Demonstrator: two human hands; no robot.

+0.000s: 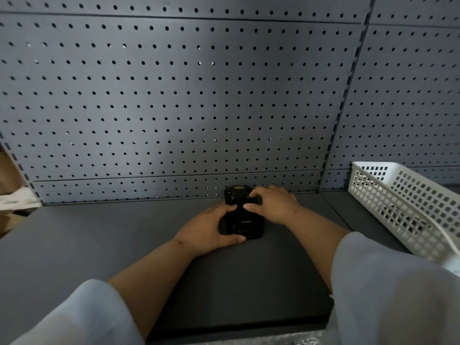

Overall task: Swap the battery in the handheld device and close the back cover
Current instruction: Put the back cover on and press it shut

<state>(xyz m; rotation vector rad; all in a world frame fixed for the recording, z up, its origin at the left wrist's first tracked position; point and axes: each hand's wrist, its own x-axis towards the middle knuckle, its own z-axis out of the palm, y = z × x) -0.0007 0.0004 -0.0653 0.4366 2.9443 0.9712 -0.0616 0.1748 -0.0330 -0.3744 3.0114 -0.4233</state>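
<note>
A black handheld device [242, 215] lies back side up on the dark shelf [99, 240], close to the pegboard wall. Its back carries a small logo and a scanner window at the far end. My left hand [209, 230] wraps the device's left and near edges, thumb along the bottom. My right hand [273, 204] rests on the upper right part, fingertips pressing on the back. Both hands hold the device down. Whether the back cover is latched cannot be told. No loose battery is visible.
A white perforated plastic basket [403, 207] stands at the right on the shelf. A grey pegboard wall [174, 108] rises right behind the device. At the far left edge sit brown cardboard and a pale strip [15, 200].
</note>
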